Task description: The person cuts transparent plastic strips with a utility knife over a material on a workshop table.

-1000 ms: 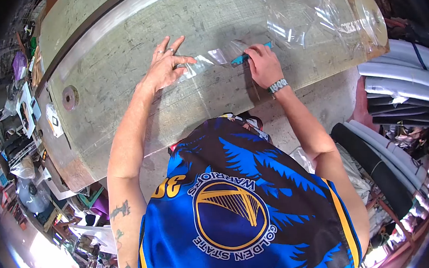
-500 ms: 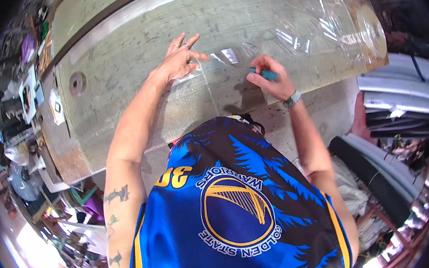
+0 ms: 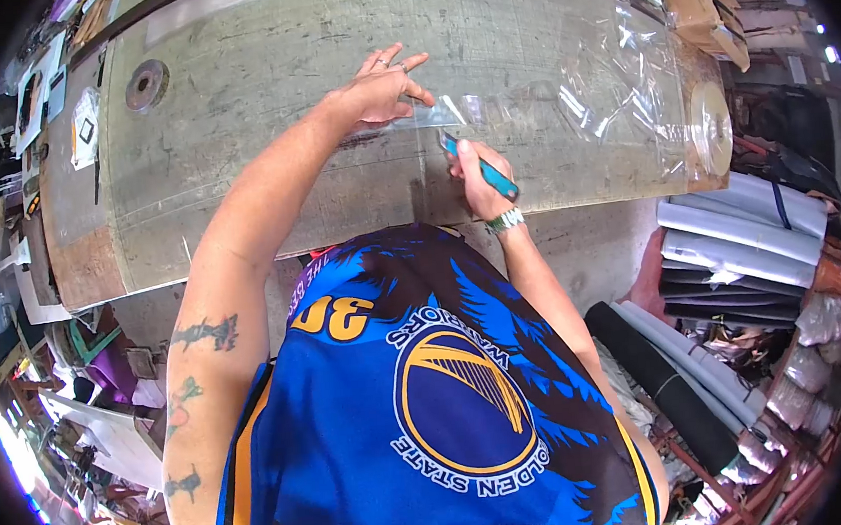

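Note:
My left hand (image 3: 384, 87) lies with fingers spread on a strip of clear plastic sheet (image 3: 444, 113) on the worktable (image 3: 269, 190). A ring shows on one of its fingers. In my right hand (image 3: 481, 182) is a teal utility knife (image 3: 496, 177), gripped with the thumb along its body. Its tip points up and left, close to the near edge of the plastic, just below my left fingertips. More of the glossy clear film reaches across the table to the right.
A round metal disc (image 3: 148, 85) sits at the table's left. Along the back runs a long dark bar (image 3: 145, 20). Cardboard (image 3: 700, 4) stands at the far right corner. Rolls of sheet material (image 3: 745, 230) are stacked beyond the right edge, with a black roll (image 3: 658, 382) below.
My right hand has moved left towards my left hand, and the knife's tip now points at the plastic's edge. The left hand stays spread on the sheet while the view has shifted.

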Motion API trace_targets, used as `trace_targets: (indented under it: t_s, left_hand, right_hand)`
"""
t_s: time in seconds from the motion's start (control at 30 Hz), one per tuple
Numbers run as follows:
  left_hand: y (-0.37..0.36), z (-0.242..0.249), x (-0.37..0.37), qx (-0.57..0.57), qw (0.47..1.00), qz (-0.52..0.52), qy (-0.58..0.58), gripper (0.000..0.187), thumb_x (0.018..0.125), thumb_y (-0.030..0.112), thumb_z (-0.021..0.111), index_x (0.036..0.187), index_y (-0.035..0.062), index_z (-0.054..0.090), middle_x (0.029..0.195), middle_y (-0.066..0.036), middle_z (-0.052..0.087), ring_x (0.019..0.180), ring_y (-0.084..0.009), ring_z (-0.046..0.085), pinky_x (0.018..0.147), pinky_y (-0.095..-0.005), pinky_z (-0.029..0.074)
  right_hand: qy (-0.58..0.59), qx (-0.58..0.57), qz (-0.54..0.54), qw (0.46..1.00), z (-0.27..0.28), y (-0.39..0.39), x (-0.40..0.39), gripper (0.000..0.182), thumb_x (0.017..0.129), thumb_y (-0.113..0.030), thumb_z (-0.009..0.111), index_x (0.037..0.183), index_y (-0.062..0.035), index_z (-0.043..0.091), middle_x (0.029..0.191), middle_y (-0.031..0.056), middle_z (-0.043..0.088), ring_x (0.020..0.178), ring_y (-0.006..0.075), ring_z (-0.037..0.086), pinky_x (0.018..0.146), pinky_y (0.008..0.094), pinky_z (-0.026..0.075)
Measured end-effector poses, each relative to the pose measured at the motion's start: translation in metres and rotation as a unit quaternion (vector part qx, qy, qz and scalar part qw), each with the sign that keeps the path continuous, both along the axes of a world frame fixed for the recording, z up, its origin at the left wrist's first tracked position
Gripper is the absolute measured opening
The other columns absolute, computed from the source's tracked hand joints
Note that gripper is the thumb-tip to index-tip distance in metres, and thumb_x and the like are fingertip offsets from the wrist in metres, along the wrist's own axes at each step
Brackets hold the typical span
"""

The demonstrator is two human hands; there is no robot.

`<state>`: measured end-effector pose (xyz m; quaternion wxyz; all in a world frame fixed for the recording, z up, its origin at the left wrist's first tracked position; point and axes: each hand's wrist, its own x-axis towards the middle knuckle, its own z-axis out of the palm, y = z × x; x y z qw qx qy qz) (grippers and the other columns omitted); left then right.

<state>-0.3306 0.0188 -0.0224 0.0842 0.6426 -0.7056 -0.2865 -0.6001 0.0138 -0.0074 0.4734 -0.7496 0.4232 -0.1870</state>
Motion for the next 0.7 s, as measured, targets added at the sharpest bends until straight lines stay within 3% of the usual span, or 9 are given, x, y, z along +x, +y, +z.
trace_targets:
  t_s: [0.23,0.43,0.53,0.63,0.7]
  left_hand:
    - [0.0,0.001,0.001,0.009,1.0,-0.004,0.003,0.051,0.085,0.02,0.079,0.131,0.0409,0.07,0.173,-0.002,0.017,0.159,-0.0403,0.006,0.128,-0.0614,0.008]
    - [0.001,0.005,0.001,0.015,1.0,0.001,0.011,0.051,0.086,0.02,0.079,0.131,0.0411,0.07,0.173,0.0,0.018,0.159,-0.0391,0.007,0.128,-0.0611,0.008]
    - [0.002,0.004,0.002,0.011,1.0,0.006,0.016,0.051,0.086,0.019,0.078,0.131,0.0409,0.071,0.173,0.0,0.017,0.159,-0.0385,0.006,0.128,-0.061,0.007]
    - [0.002,0.003,0.004,0.008,1.0,0.003,0.024,0.05,0.086,0.019,0.077,0.131,0.0408,0.071,0.173,0.001,0.017,0.16,-0.0381,0.006,0.128,-0.061,0.007]
    - [0.003,0.0,0.005,-0.004,1.0,0.003,0.03,0.05,0.086,0.02,0.077,0.131,0.0408,0.071,0.173,0.001,0.017,0.16,-0.0378,0.006,0.128,-0.061,0.006]
  right_hand:
    - [-0.013,-0.088,0.019,0.996,-0.029,-0.014,0.046,0.033,0.105,-0.027,0.056,0.103,0.0023,0.07,0.098,0.0246,0.069,0.094,0.0437,0.067,0.084,0.0479,0.051]
    - [-0.005,-0.093,0.021,0.995,-0.042,-0.021,0.056,0.034,0.104,-0.028,0.057,0.107,0.0023,0.071,0.107,0.0244,0.071,0.102,0.0435,0.067,0.089,0.0475,0.052]
    - [-0.024,-0.144,0.028,0.989,-0.048,-0.022,0.057,0.041,0.107,-0.034,0.053,0.103,0.0033,0.07,0.087,0.0154,0.068,0.071,0.0242,0.068,0.069,0.0374,0.053]
    - [-0.031,-0.15,0.028,0.988,-0.048,-0.022,0.056,0.041,0.106,-0.034,0.054,0.102,0.0033,0.07,0.088,0.0154,0.068,0.07,0.0232,0.067,0.069,0.0371,0.053]
    - [-0.045,-0.149,0.029,0.987,-0.046,-0.021,0.057,0.038,0.106,-0.032,0.055,0.102,0.0032,0.07,0.089,0.0167,0.068,0.072,0.0266,0.068,0.07,0.0385,0.053]
